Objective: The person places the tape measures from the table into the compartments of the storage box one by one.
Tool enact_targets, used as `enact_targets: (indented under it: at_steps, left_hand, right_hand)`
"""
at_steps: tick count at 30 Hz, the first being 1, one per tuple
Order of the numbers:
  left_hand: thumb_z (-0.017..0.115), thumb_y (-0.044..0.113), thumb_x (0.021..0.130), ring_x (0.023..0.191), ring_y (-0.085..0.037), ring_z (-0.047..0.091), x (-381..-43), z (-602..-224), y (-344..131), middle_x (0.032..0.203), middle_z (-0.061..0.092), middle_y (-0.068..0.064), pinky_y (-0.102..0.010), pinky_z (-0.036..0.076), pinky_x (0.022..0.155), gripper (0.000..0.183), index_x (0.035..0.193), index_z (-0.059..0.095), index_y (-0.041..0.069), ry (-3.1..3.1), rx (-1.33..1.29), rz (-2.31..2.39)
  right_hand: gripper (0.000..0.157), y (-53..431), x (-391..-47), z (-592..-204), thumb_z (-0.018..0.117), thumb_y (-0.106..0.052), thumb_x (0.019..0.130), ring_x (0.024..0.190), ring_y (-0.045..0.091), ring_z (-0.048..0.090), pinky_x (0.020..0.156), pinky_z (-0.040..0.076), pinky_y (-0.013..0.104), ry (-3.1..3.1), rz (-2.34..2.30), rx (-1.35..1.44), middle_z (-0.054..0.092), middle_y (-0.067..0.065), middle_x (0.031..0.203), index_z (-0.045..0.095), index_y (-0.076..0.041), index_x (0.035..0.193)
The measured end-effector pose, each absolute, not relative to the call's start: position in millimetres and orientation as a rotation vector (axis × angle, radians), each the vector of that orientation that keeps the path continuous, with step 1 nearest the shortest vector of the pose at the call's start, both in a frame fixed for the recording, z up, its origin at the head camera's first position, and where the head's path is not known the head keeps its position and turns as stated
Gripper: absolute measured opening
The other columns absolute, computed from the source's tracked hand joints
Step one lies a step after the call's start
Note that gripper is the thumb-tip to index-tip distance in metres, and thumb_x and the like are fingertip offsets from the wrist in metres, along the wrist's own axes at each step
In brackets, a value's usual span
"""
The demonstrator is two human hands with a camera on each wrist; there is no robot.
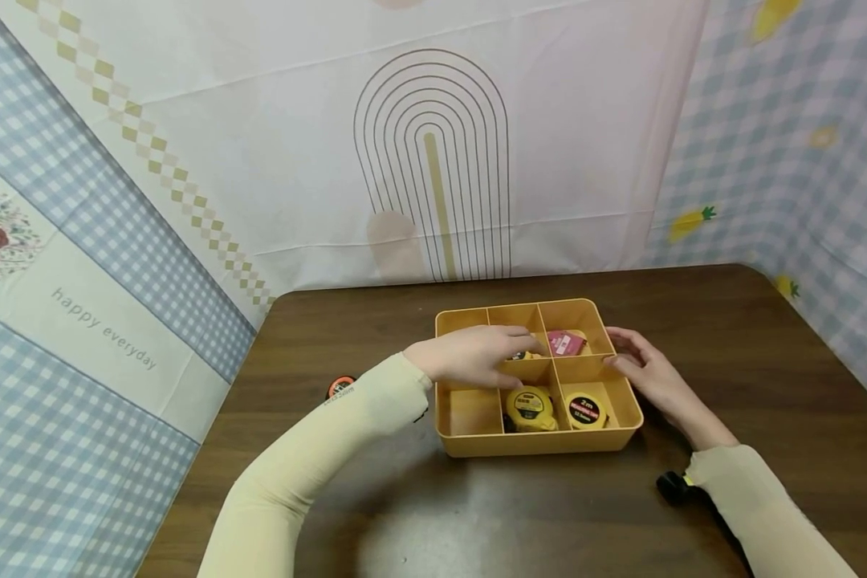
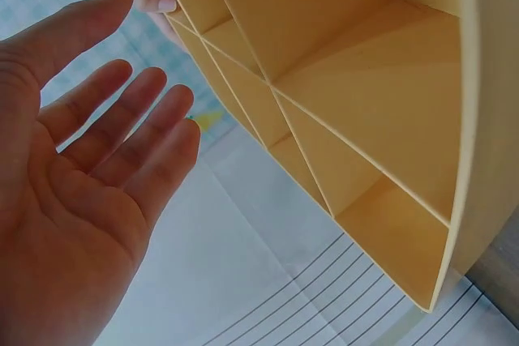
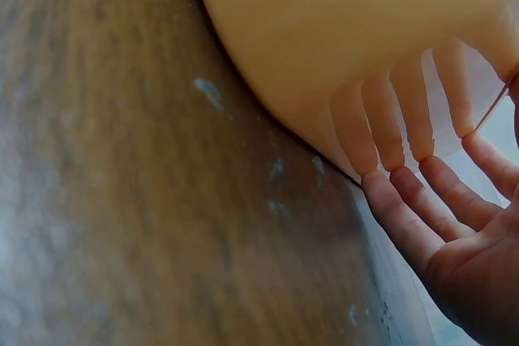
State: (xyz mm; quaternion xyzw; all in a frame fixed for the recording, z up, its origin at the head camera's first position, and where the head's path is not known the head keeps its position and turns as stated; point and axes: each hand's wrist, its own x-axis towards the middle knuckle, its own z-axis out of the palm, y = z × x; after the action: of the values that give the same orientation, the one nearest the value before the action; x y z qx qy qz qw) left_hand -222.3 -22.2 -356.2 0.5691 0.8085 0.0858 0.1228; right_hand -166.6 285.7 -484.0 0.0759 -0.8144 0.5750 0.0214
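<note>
A yellow divided organizer box (image 1: 542,444) sits on the table. My left hand (image 1: 477,353) hovers above its left and middle compartments in the head view, fingers spread loosely and nothing held. My right hand (image 1: 653,377) holds the box's right side, with the thumb over the rim and fingertips (image 3: 405,200) against the outer wall. A yellow tape measure (image 1: 530,409) lies in the front middle compartment. Front right holds a round tape measure (image 1: 586,411) marked 2 m. A pink item with a white label (image 1: 567,343) lies back right. My left fingers partly hide something in the back middle compartment.
An orange and black round item (image 1: 341,386) lies on the brown table (image 1: 433,514), partly behind my left sleeve. By my right sleeve is a black object (image 1: 672,487), partly covered. Patterned cloth (image 1: 296,160) hangs behind the table's far edge.
</note>
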Motion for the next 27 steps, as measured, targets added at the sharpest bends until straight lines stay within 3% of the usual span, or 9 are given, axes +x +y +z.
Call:
enact_targets:
  at_steps: [10, 20, 27]
  left_hand:
    - [0.071, 0.031, 0.095, 0.127, -0.015, 0.053, -222.5, -354.9, -25.2, 0.141, 0.052, -0.002, -0.027, 0.038, 0.109, 0.054, 0.144, 0.053, 0.016, 2.406, 1.628, 0.19]
    - [0.069, 0.031, 0.096, 0.114, -0.015, 0.059, -227.4, -356.1, -36.3, 0.131, 0.056, -0.001, -0.028, 0.044, 0.101, 0.048, 0.139, 0.057, 0.014, 2.422, 1.627, 0.217]
    - [0.066, 0.027, 0.098, 0.123, -0.017, 0.056, -231.2, -356.8, -47.7, 0.132, 0.058, -0.003, -0.028, 0.041, 0.106, 0.042, 0.137, 0.059, 0.012, 2.436, 1.611, 0.265]
  right_hand:
    - [0.056, 284.3, -164.9, -482.4, 0.058, -0.019, 0.104, 0.106, -0.008, 0.053, 0.082, 0.047, 0.011, -2.531, 1.773, 0.214, 0.044, 0.033, 0.143, 0.035, 0.004, 0.15]
    - [0.055, 284.4, -165.8, -484.2, 0.057, -0.015, 0.104, 0.103, -0.012, 0.051, 0.083, 0.046, 0.01, -2.526, 1.769, 0.208, 0.043, 0.034, 0.143, 0.036, 0.005, 0.15]
    - [0.056, 285.0, -167.1, -485.4, 0.058, -0.016, 0.104, 0.105, -0.012, 0.051, 0.083, 0.046, 0.01, -2.53, 1.766, 0.209, 0.044, 0.033, 0.143, 0.035, 0.005, 0.15]
